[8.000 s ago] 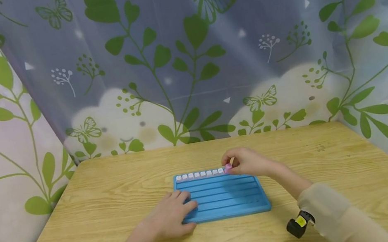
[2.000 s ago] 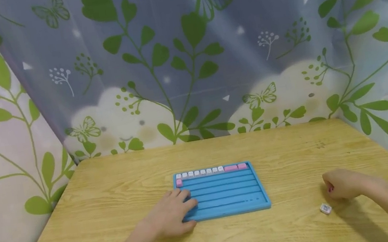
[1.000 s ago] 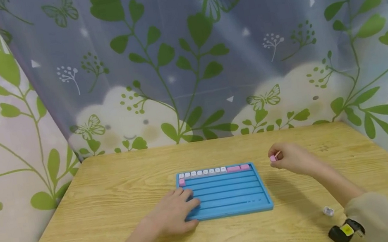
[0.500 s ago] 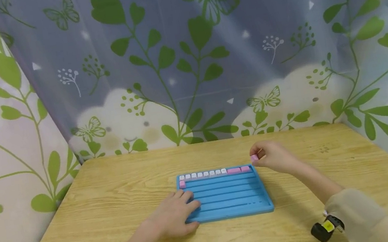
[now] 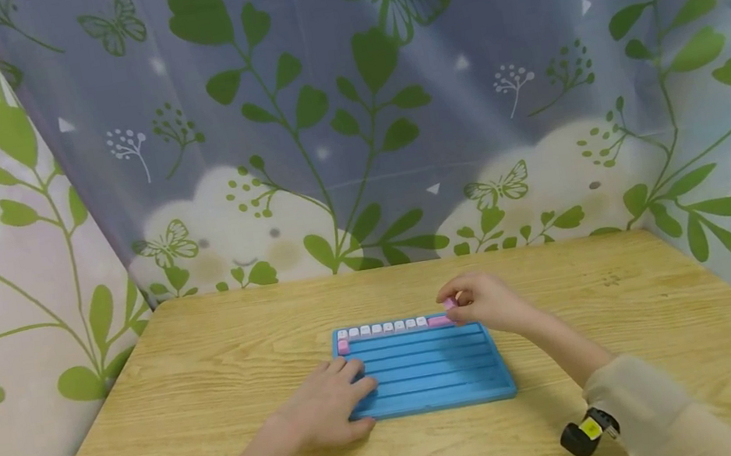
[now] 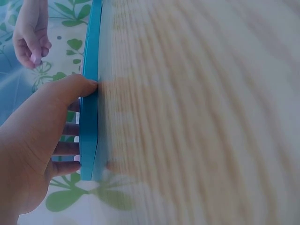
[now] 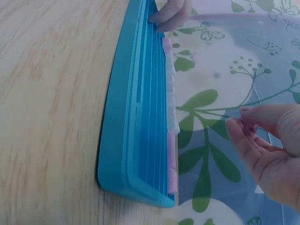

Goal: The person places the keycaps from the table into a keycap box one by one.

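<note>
A shallow blue keyboard tray (image 5: 423, 377) with ridged rows lies on the table. White keycaps (image 5: 383, 328) fill most of its back row, followed by a long pink keycap (image 5: 439, 321) at the right. Another pink keycap (image 5: 344, 348) sits at the left end of the second row. My left hand (image 5: 324, 407) holds the tray's front-left corner, thumb on the front wall and fingers over the rim. Above the back-right part, my right hand (image 5: 486, 303) pinches a small pink keycap (image 5: 449, 303) between thumb and fingertips.
The tray stands on a wooden table (image 5: 227, 343). Behind it hangs a leaf-patterned curtain (image 5: 337, 130). A black wrist camera (image 5: 579, 440) hangs below the right sleeve, low over the table. The loose keycap seen earlier at the right is hidden by the arm.
The right hand picked up a pink keycap at the right and carried it left over the tray's back edge. Since the oldest frame, pink keycaps joined the first two rows. Left hand stays put.
</note>
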The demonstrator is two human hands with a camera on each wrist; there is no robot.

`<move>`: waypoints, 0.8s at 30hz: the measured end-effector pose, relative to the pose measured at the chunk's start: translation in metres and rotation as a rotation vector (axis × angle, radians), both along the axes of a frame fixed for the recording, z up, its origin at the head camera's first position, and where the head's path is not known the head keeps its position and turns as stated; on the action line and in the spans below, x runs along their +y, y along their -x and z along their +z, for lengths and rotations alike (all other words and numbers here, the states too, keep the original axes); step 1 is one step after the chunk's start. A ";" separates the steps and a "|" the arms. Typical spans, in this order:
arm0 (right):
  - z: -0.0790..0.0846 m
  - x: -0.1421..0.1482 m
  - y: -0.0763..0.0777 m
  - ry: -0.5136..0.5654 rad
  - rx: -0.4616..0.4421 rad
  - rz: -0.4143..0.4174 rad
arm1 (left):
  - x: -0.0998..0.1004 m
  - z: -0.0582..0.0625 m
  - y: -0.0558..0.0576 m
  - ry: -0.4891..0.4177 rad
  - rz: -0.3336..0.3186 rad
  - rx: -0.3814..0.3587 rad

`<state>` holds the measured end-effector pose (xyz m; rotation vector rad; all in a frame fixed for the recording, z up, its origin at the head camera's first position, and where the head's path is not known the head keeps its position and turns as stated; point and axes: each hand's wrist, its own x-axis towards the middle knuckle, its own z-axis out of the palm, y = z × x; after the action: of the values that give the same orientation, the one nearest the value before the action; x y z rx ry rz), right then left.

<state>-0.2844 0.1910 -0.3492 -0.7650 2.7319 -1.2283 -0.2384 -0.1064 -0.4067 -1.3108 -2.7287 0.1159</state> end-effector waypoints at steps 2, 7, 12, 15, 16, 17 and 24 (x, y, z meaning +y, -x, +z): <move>-0.001 -0.004 0.000 0.022 -0.015 0.013 | 0.000 0.000 0.000 0.000 0.001 -0.003; -0.003 -0.014 0.001 0.067 -0.050 0.043 | 0.000 0.000 0.000 -0.002 0.002 -0.005; -0.003 -0.023 0.001 0.030 -0.025 0.043 | 0.000 0.001 0.000 -0.012 0.002 -0.001; -0.003 -0.030 0.000 -0.062 0.056 0.053 | 0.000 0.001 0.000 -0.012 0.002 0.000; -0.003 -0.033 0.001 -0.089 0.083 0.054 | 0.000 0.000 0.000 -0.011 0.001 -0.001; -0.003 -0.036 0.001 -0.117 0.110 0.053 | 0.000 0.000 0.000 -0.011 0.001 -0.001; -0.002 -0.058 0.005 -0.125 0.071 0.048 | 0.000 0.000 0.000 -0.010 -0.002 -0.003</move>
<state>-0.2894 0.1330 -0.3512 -0.8706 2.7968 -1.0291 -0.2387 -0.1068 -0.4068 -1.3120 -2.7267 0.1002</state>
